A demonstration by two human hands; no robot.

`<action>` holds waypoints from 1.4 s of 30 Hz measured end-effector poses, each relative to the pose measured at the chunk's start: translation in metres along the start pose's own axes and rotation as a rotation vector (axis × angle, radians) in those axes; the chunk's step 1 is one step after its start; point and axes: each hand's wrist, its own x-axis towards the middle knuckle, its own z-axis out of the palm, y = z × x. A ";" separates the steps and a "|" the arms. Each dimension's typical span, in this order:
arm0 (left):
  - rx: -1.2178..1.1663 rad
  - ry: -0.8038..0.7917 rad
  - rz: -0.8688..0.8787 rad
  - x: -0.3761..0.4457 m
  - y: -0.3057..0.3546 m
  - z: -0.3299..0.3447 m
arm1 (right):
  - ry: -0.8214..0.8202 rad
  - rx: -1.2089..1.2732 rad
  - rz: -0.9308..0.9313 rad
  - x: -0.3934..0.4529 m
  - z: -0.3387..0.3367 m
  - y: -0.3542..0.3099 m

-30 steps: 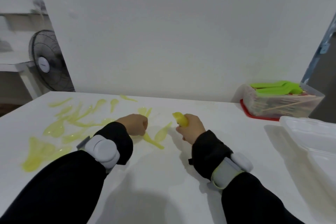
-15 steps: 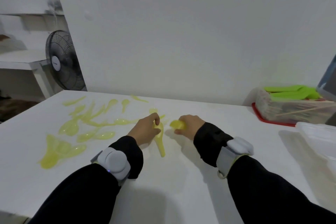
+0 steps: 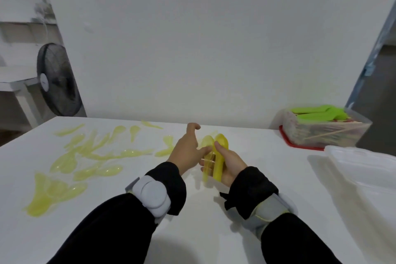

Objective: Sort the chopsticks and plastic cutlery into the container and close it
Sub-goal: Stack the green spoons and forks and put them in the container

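Note:
My right hand [image 3: 230, 165] grips a stack of yellow plastic spoons [image 3: 220, 156] at the middle of the table, bowls pointing away from me. My left hand [image 3: 186, 152] pinches another translucent yellow spoon [image 3: 207, 156] and holds it against that stack. Several more yellow spoons [image 3: 85, 152] lie scattered over the left half of the table. At the far right stands a clear container [image 3: 325, 133] on a red base, holding green cutlery and wooden chopsticks. Its clear lid [image 3: 364, 169] lies in front of it at the right edge.
The white table [image 3: 278, 188] runs up to a white wall. A black fan [image 3: 57, 79] stands behind the table's far left corner, next to a white shelf.
My left hand picked a spoon off the table and brought it to the stack in my right hand. My right hand turned palm-up and drew slightly closer to me.

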 end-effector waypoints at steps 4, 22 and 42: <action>0.082 0.007 -0.048 0.004 0.009 0.012 | -0.052 -0.022 -0.009 -0.006 -0.011 -0.004; -0.279 -0.135 0.004 0.003 0.029 0.025 | -0.114 0.360 0.216 -0.003 -0.040 -0.023; 0.929 -0.261 -0.080 0.057 -0.101 -0.038 | 0.107 0.163 0.182 0.051 0.018 0.002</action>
